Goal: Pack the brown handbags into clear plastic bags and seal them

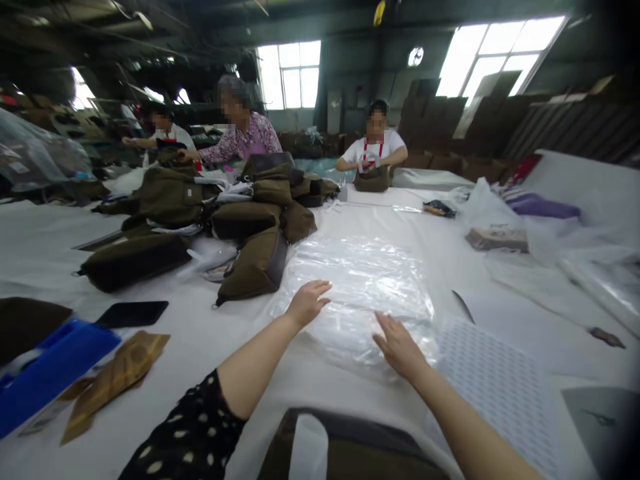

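Note:
A stack of clear plastic bags (pixel 357 280) lies flat on the white table in front of me, shiny and wrinkled. My left hand (pixel 309 303) is over its left side, fingers stretched out and pointing right. Over the lower right part is my right hand (pixel 400 343), its fingers apart and nothing held in them. Whether either palm presses on the plastic is hard to tell. Close to my body, at the bottom edge, sits an olive-brown bag (pixel 360 453) with dark trim and a white strip across it.
Several olive bags (pixel 250 263) are heaped at left. A black phone (pixel 133 313), a blue holder (pixel 60 370) and brown paper packaging (pixel 117 373) lie nearer left. At right is a patterned sheet (pixel 493 380). Across the table a person (pixel 375 150) handles a bag; others work at far left.

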A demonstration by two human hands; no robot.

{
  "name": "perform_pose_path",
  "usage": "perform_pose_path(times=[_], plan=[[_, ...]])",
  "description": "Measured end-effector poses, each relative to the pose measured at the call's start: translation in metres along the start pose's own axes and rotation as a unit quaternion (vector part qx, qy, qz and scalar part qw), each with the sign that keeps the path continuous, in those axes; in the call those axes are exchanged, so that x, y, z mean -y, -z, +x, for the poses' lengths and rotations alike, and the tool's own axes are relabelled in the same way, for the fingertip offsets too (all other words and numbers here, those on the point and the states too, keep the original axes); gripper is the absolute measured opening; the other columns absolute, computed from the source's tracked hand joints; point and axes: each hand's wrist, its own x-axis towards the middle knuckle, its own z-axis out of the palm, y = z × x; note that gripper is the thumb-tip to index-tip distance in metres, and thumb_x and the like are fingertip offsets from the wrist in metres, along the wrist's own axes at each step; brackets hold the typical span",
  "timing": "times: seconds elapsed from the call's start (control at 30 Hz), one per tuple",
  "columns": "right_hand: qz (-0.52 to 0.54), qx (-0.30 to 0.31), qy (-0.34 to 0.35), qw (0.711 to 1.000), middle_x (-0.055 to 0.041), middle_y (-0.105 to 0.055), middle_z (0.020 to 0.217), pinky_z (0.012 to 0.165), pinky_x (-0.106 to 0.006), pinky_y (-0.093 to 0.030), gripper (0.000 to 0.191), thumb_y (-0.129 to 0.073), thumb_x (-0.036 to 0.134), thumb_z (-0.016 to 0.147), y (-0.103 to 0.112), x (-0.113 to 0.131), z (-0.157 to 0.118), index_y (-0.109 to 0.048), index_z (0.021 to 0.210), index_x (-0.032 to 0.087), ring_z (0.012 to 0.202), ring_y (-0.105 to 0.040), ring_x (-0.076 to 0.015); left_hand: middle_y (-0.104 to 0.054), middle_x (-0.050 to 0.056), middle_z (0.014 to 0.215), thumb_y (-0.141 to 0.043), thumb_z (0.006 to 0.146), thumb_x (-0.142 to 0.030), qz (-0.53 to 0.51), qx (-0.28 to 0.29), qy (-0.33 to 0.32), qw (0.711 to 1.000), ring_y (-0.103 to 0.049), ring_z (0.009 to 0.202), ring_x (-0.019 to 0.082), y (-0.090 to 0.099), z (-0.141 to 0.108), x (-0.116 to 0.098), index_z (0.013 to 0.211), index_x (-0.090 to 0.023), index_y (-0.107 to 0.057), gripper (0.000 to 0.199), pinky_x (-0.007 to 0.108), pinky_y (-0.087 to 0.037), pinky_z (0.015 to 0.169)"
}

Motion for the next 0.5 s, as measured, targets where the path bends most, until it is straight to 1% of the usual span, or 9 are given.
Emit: perform_pose_path(times=[0.07,0.1,0.2,0.27,0.33,0.37,0.43,0.47,0.5], plan=[[-0.030,0.023,0.004,0.999,-0.0133,-0.063,0.098,0.089,-0.044,-0.041,0.025,-0.046,0.019,0.083,-0.014,-0.006,0.001,-0.062,0.102,0.014,0.097,-0.057,-0.0264,-0.068,0.003,0.084,-0.069,0.071,-0.027,0.021,0.039,-0.014,0.999,-0.061,0.083,0.019,-0.019,0.014,0.013,0.076,-0.019,-0.067,0.010,0.031,-0.048,0.078],[-0.032,0.024,0.006,0.999,-0.0107,-0.064,0.087,0.087,-0.042,-0.041,0.019,-0.046,0.017,0.082,-0.017,-0.009,-0.001,-0.064,0.088,0.016,0.089,-0.058,-0.0250,-0.067,0.002,0.073,-0.072,0.067,-0.027,0.030,0.060,-0.019,0.998,-0.062,0.075,0.019,-0.027,0.017,0.018,0.067,-0.019,-0.066,0.010,0.030,-0.048,0.073],[-0.010,0.021,-0.008,1.000,-0.0054,-0.061,0.070,0.081,-0.037,-0.042,0.023,-0.044,0.019,0.085,-0.013,-0.015,-0.008,-0.059,0.067,0.020,0.078,-0.057,-0.0223,-0.064,0.004,0.064,-0.069,0.071,-0.027,0.051,0.099,-0.022,0.994,-0.059,0.067,0.019,-0.036,0.015,0.025,0.057,-0.017,-0.063,0.018,0.030,-0.047,0.069],[0.021,0.020,-0.040,0.999,-0.0030,-0.060,0.068,0.070,-0.032,-0.043,0.027,-0.038,0.027,0.090,-0.004,-0.020,-0.007,-0.055,0.069,0.021,0.071,-0.057,-0.0201,-0.065,0.007,0.077,-0.055,0.082,-0.028,0.058,0.098,-0.013,0.993,-0.059,0.076,0.020,-0.030,0.007,0.019,0.068,-0.016,-0.066,0.021,0.033,-0.046,0.075],[0.052,0.013,-0.082,0.995,-0.0018,-0.059,0.068,0.062,-0.029,-0.042,0.033,-0.029,0.034,0.093,0.005,-0.026,-0.003,-0.051,0.073,0.022,0.065,-0.056,-0.0181,-0.062,0.011,0.098,-0.045,0.088,-0.033,0.062,0.079,0.004,0.995,-0.056,0.093,0.023,-0.017,-0.004,0.007,0.094,-0.016,-0.064,0.026,0.037,-0.043,0.084],[0.065,0.009,-0.101,0.993,-0.0017,-0.059,0.067,0.059,-0.029,-0.042,0.036,-0.025,0.037,0.094,0.008,-0.029,-0.001,-0.049,0.073,0.022,0.064,-0.056,-0.0176,-0.058,0.013,0.108,-0.047,0.087,-0.039,0.065,0.064,0.001,0.996,-0.052,0.102,0.025,-0.011,-0.011,-0.001,0.108,-0.016,-0.059,0.034,0.040,-0.040,0.089],[0.084,0.008,-0.122,0.989,-0.0019,-0.058,0.067,0.058,-0.029,-0.042,0.041,-0.017,0.040,0.094,0.012,-0.030,-0.001,-0.046,0.071,0.023,0.063,-0.055,-0.0173,-0.049,0.015,0.122,-0.061,0.073,-0.054,0.078,0.048,-0.037,0.995,-0.044,0.113,0.030,-0.002,-0.028,-0.014,0.126,-0.017,-0.044,0.066,0.046,-0.032,0.098],[0.090,0.013,-0.126,0.988,-0.0017,-0.057,0.066,0.058,-0.029,-0.042,0.043,-0.015,0.042,0.094,0.013,-0.028,-0.003,-0.045,0.070,0.023,0.063,-0.055,-0.0173,-0.048,0.014,0.124,-0.067,0.066,-0.054,0.087,0.051,-0.060,0.993,-0.042,0.114,0.031,-0.001,-0.037,-0.019,0.129,-0.019,-0.041,0.077,0.048,-0.029,0.100],[0.098,0.022,-0.128,0.987,-0.0015,-0.056,0.066,0.058,-0.029,-0.043,0.043,-0.016,0.044,0.093,0.014,-0.026,-0.006,-0.046,0.070,0.023,0.062,-0.055,-0.0176,-0.051,0.013,0.120,-0.071,0.065,-0.049,0.096,0.062,-0.076,0.991,-0.045,0.111,0.031,0.000,-0.046,-0.022,0.127,-0.021,-0.043,0.074,0.049,-0.028,0.100]])
